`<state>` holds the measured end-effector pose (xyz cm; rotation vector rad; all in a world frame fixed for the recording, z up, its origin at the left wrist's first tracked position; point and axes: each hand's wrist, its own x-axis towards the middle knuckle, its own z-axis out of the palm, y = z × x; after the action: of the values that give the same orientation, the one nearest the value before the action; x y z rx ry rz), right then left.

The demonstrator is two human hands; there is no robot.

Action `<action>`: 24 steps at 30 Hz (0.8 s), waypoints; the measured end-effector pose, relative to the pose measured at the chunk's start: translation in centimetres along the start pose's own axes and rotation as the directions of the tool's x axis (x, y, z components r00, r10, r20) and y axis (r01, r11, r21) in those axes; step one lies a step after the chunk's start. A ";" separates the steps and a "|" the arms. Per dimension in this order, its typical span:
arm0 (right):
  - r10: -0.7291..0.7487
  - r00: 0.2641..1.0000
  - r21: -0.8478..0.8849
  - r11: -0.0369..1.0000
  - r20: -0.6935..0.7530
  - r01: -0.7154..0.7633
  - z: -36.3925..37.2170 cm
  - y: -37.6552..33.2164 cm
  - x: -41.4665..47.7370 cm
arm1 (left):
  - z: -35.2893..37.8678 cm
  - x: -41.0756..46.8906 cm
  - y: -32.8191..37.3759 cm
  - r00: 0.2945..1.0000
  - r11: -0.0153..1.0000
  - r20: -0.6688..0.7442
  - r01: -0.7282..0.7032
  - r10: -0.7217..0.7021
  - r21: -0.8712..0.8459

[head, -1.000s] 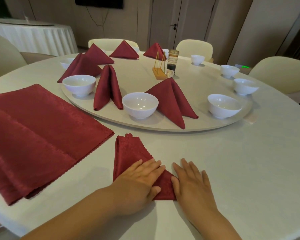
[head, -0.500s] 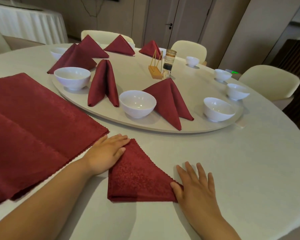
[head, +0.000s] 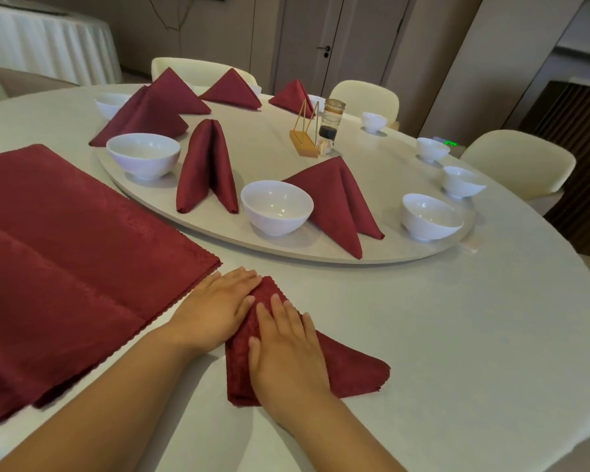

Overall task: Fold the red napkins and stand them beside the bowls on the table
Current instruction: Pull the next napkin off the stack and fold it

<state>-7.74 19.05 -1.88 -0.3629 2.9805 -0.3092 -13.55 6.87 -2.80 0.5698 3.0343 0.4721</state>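
The half-folded red napkin [head: 353, 367] lies flat on the white table [head: 474, 335] near the person's edge, just right of the stack of unfolded napkins [head: 65, 260] and short of the turntable [head: 406, 257] where bowls [head: 276, 207] and standing napkins [head: 334, 202] are set. The right hand [head: 286, 349] lies palm-down across its left part, fingers straight and close together, pressing the cloth. The left hand [head: 218, 308] is flat too, its straight fingers resting on the napkin's far tip, though its palm may sit on bare tablecloth rather than cloth.
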 end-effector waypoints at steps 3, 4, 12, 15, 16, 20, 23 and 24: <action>-0.015 0.999 -0.006 1.000 -0.028 0.015 0.6 0.7 -0.6 | 0.1 0.2 0.0 1.000 1.000 0.000 0.002 -0.002 0.012; -0.022 0.993 -0.017 1.000 -0.114 0.020 0.4 1.0 -0.8 | 0.1 0.2 0.0 1.000 1.000 0.002 0.000 0.000 0.013; 0.101 0.979 -0.086 0.989 -0.175 -0.117 0.4 6.2 -4.4 | 0.3 0.1 -0.1 1.000 1.000 0.025 -0.007 0.006 0.012; 0.130 0.991 -0.043 0.990 -0.011 -0.131 -0.4 7.2 -6.2 | 0.4 0.1 -0.2 1.000 1.000 0.021 -0.017 0.016 0.019; 0.131 0.991 -0.060 0.990 0.020 -0.129 -0.5 7.4 -6.4 | 0.4 0.1 -0.2 1.000 1.000 0.021 -0.018 0.018 0.022; 0.159 0.984 -0.009 0.987 -0.083 -0.160 -0.9 7.7 -6.7 | 0.5 0.1 -0.1 1.000 1.000 0.008 -0.008 0.008 0.022; 0.037 0.971 -0.067 0.996 -0.236 -0.054 -1.3 7.4 -6.9 | 0.6 0.1 -0.3 0.999 0.999 -0.032 0.007 -0.005 0.037; -0.042 0.957 -0.078 0.997 -0.285 0.020 -1.4 7.0 -7.0 | 0.7 0.1 -0.3 0.999 0.999 -0.050 0.011 -0.009 0.036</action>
<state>-2.82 27.71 -1.36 -0.4052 3.2815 -0.2756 -13.73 6.83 -3.57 0.5530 3.0970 0.4386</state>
